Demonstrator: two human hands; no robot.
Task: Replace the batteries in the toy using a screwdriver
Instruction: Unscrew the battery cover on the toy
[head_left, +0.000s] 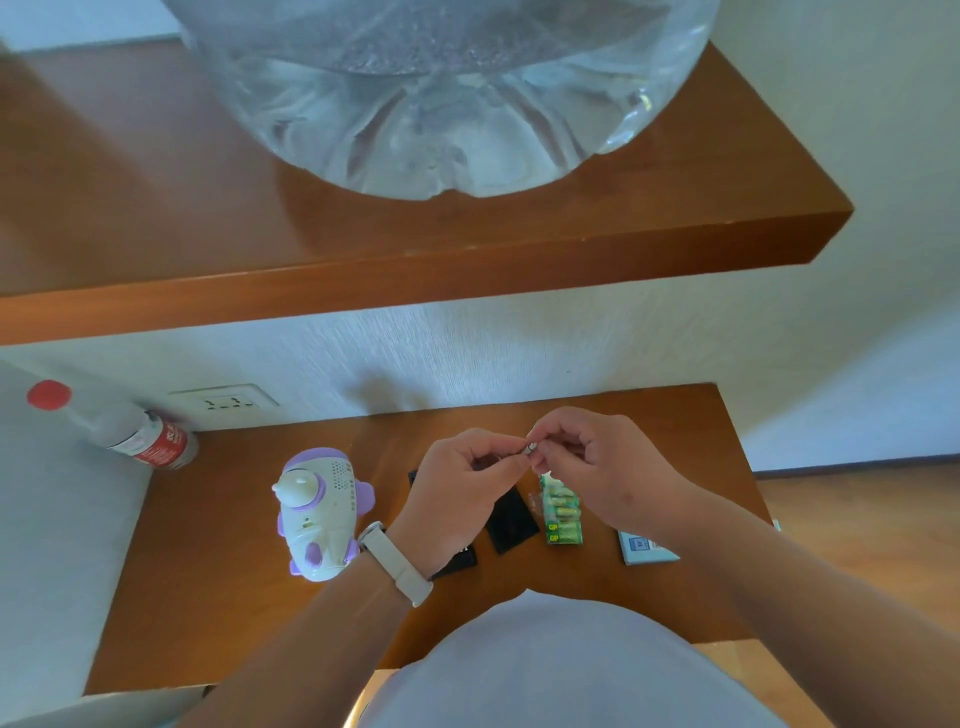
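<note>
A white and purple toy (319, 517) lies on the wooden table (234, 545) at the left. A green pack of batteries (562, 512) lies right of centre. Above the pack, my left hand (457, 501) and my right hand (597, 465) meet and both pinch a small silvery thing (532, 448) between their fingertips; it is too small to tell what it is. Black flat pieces (511, 519) lie under my left hand, partly hidden. No screwdriver can be made out.
A plastic bottle with a red cap (114, 428) lies at the back left by a wall socket (226, 402). A light blue box (647, 548) sits at the right under my forearm. A wooden shelf (415, 270) with a large clear water bottle (447, 93) hangs overhead.
</note>
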